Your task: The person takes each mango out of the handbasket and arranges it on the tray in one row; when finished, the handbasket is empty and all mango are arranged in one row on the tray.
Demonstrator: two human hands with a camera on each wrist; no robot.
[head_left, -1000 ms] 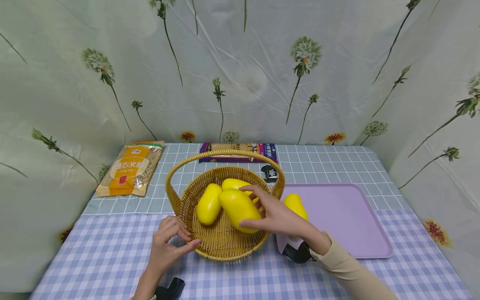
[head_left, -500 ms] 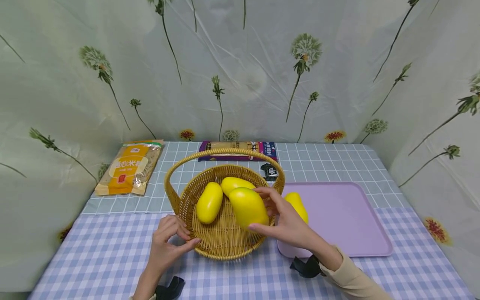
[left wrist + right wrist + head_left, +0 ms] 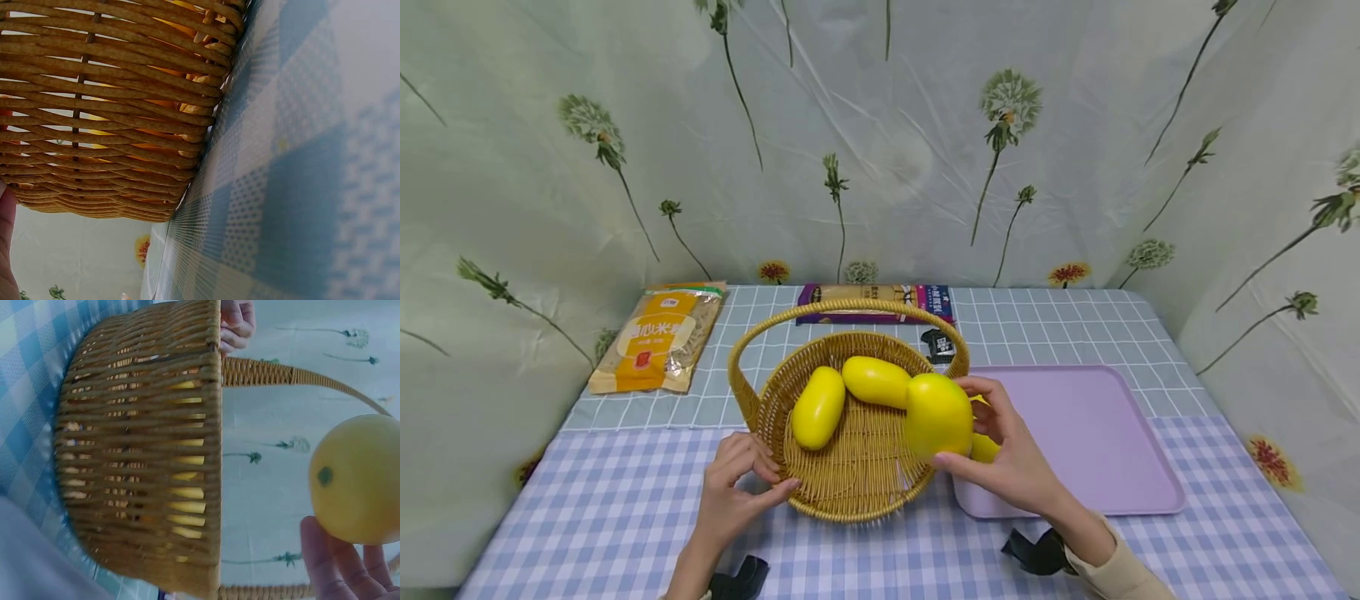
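My right hand [image 3: 1018,462] holds a yellow mango [image 3: 937,417] above the right rim of the wicker basket [image 3: 850,492], thumb below and fingers behind it. In the right wrist view the held mango [image 3: 356,481] shows a dark spot at its end, above the basket's rim. Two more mangoes lie inside the basket, one on the left [image 3: 818,408] and one at the back [image 3: 876,382]. My left hand [image 3: 733,483] pinches the basket's front left rim. Another mango [image 3: 985,448], partly hidden behind my right hand, lies on the purple tray [image 3: 1075,442].
The tray stands right beside the basket. An orange-labelled bag of grain [image 3: 658,337] lies at the back left, and a purple food packet [image 3: 880,296] lies behind the basket's arched handle [image 3: 850,307]. A small black packet [image 3: 938,344] is near the handle's right side.
My right hand has moved right with the mango, from over the basket's middle to over its right rim. The left hand has stayed on the rim.
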